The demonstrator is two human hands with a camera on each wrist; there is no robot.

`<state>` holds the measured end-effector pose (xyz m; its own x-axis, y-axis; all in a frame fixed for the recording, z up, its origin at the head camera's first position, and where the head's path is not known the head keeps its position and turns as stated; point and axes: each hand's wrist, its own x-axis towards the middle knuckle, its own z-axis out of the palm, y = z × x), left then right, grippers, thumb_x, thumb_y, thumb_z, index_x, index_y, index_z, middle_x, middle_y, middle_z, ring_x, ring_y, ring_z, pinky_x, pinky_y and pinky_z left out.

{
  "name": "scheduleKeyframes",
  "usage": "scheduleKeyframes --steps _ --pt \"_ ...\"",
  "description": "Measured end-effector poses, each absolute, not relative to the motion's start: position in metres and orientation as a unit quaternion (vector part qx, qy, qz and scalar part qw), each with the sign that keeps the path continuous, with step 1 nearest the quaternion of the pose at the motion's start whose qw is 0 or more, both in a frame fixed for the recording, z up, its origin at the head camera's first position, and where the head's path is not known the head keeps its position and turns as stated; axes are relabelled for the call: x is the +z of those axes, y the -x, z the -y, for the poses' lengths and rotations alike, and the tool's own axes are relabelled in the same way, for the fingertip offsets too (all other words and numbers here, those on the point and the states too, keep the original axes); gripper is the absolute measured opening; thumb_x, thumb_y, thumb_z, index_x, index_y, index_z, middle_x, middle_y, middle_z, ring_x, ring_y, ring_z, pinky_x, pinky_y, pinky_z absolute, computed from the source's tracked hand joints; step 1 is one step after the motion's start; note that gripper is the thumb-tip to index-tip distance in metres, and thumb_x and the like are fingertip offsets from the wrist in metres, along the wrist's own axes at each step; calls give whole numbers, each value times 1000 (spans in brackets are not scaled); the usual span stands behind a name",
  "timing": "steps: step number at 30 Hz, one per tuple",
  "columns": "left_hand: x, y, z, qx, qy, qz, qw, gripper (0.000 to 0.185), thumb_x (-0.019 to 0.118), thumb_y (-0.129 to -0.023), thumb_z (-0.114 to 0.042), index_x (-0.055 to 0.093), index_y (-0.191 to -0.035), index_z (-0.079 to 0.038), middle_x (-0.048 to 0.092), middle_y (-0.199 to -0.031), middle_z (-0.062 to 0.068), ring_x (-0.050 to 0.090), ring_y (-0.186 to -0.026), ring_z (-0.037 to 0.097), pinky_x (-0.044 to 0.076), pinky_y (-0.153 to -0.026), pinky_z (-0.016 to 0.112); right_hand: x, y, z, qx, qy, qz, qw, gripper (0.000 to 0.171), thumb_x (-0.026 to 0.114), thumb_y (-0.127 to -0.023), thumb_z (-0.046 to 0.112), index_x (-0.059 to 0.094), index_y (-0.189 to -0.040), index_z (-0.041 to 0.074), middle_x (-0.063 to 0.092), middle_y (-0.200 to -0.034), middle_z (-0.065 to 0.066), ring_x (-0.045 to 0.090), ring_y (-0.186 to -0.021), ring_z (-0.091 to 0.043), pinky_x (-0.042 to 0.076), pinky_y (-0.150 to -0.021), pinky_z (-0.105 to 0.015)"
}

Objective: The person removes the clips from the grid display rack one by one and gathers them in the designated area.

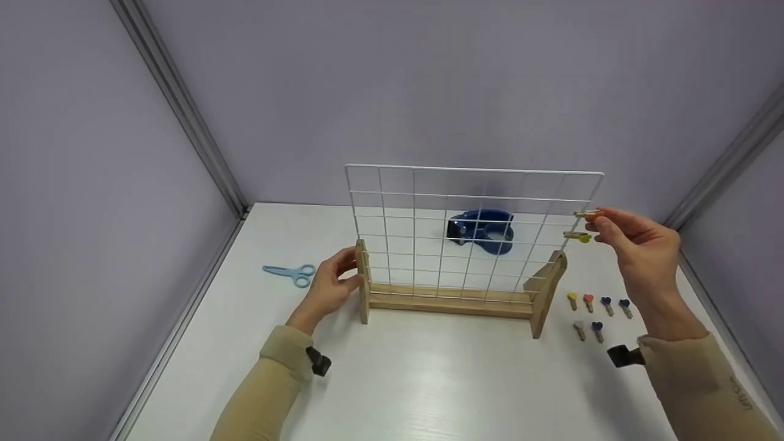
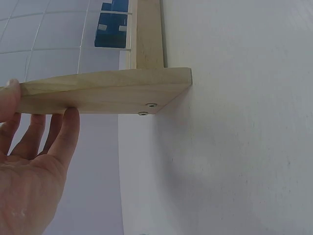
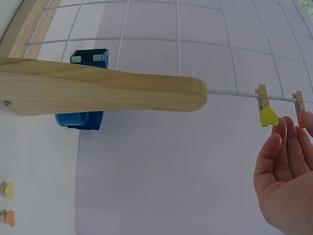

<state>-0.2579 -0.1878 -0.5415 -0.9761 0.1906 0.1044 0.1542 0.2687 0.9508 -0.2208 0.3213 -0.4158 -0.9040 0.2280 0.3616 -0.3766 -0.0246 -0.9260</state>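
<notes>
A white wire grid (image 1: 465,196) stands upright in a wooden stand (image 1: 450,306). My left hand (image 1: 331,285) grips the stand's left side post (image 2: 93,90), thumb on one face and fingers on the other. At the grid's right edge, my right hand (image 1: 646,251) pinches a small clothespin with an orange heart (image 1: 593,215), whose wooden jaws sit at the edge wire. Just below it, a clothespin with a yellow heart (image 3: 268,116) is clipped to that same wire, close to the right fingertips.
Several loose heart clothespins (image 1: 588,300) in yellow, orange, dark blue and white lie in two rows right of the stand. Behind the grid sits a dark blue object resembling a tape dispenser (image 1: 481,229). Light blue scissors (image 1: 294,273) lie at the left. Walls enclose the white table (image 1: 429,380).
</notes>
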Motion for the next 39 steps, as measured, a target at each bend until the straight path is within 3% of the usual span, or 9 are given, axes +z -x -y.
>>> scheduleKeyframes --steps 7,18,29,39 --pt "-545 261 190 598 -112 -793 13 55 68 -104 9 63 -155 -9 68 -155 16 61 -151 39 55 -127 55 -416 225 -315 748 -53 626 214 25 78 -101 -3 76 -120 -19 88 -99 -6 84 -91 -14 69 -87 -22" --pt "-546 263 189 595 -125 -794 0 55 68 -103 10 63 -155 -8 67 -155 18 62 -149 42 49 -129 64 -416 222 -333 772 -11 590 237 23 83 -97 -3 79 -114 -19 87 -95 -10 85 -84 -18 71 -82 -25" --pt "-545 263 192 592 -118 -797 -4 54 67 -103 10 64 -154 -9 68 -155 18 62 -149 43 48 -128 69 -428 210 -358 786 -26 589 186 14 80 -97 -8 80 -109 -15 88 -93 -10 87 -82 -19 71 -76 -26" --pt "-545 264 192 603 -114 -790 9 55 66 -103 10 62 -155 -9 66 -157 18 61 -151 41 55 -125 59 -464 208 -381 711 16 696 101 19 82 -101 3 85 -118 -1 88 -95 6 84 -85 -7 68 -78 -17"
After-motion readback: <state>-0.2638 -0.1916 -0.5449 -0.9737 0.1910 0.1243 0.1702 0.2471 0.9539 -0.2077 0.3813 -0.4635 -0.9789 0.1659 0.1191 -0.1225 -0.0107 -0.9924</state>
